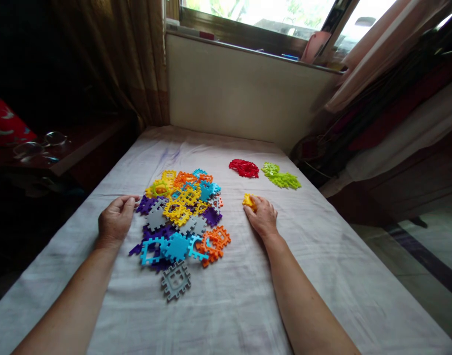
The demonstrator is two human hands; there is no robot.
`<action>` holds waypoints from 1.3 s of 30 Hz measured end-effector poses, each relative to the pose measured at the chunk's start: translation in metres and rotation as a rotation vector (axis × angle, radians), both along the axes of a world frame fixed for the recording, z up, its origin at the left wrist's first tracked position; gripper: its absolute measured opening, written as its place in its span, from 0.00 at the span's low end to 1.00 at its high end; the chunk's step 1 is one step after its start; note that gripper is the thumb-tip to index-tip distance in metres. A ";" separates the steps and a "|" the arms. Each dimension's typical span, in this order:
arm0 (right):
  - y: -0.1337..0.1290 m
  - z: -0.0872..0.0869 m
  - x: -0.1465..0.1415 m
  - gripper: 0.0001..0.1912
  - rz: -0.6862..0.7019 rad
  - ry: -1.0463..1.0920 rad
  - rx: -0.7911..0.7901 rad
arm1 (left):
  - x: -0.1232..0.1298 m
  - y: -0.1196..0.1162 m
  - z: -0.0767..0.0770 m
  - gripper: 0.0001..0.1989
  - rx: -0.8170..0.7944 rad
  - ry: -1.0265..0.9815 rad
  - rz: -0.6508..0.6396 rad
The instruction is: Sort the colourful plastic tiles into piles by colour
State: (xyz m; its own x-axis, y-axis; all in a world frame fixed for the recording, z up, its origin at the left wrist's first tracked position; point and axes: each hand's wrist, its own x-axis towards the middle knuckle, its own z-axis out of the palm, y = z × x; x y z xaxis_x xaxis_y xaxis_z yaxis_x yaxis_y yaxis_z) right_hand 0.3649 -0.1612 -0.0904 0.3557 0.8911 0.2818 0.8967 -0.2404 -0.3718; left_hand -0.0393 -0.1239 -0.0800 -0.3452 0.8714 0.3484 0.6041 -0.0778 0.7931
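A yellow piece [247, 200] is grasped by the right hand [263, 215], between the mixed pile [177, 246] and the right side of the white cloth [244, 305]; it is partly covered by the fingers. The left hand [115, 222] is held with its fingers curled at the left edge of the pile, just beside the purple pieces [146, 204]; whether anything is pinched there cannot be told.

In the pile, flat, notched-edge pieces in yellow, orange, blue, purple and grey are heaped over one another, some solid and some with cut-out centres. Its near end is marked by a grey square piece [176, 280], and orange pieces [214, 244] are laid at its near right.

Beyond the right hand, red pieces [244, 168] are grouped on the cloth, with lime-green pieces [283, 178] gathered just to their right. The far edge of the cloth is bordered by a pale wall [240, 84], above which a window [255, 19] is seen. Glasses [55, 139] are set on a dark table [81, 143] at the left.
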 end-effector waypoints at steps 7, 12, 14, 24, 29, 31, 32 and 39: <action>0.018 0.015 -0.033 0.18 0.014 0.088 0.215 | 0.004 -0.005 0.008 0.16 -0.024 -0.090 -0.013; -0.006 0.019 -0.095 0.12 0.610 0.025 0.270 | 0.003 -0.004 0.006 0.17 -0.023 -0.092 -0.012; -0.010 0.018 -0.104 0.11 0.667 -0.016 0.227 | 0.002 -0.003 0.005 0.17 -0.032 -0.081 -0.010; -0.005 0.022 -0.088 0.07 0.411 0.035 0.179 | 0.002 -0.003 0.004 0.17 -0.035 -0.068 -0.012; 0.006 0.032 -0.104 0.10 0.449 0.004 0.077 | 0.002 -0.002 0.002 0.16 -0.049 -0.076 -0.021; 0.009 0.031 -0.109 0.07 0.460 0.026 0.059 | 0.001 -0.002 0.002 0.16 -0.056 -0.074 -0.018; 0.010 0.030 -0.111 0.05 0.461 0.049 0.068 | 0.001 -0.002 0.002 0.16 -0.058 -0.071 -0.017; 0.015 0.024 -0.073 0.09 0.293 0.439 0.218 | 0.001 -0.003 0.003 0.17 -0.055 -0.071 -0.017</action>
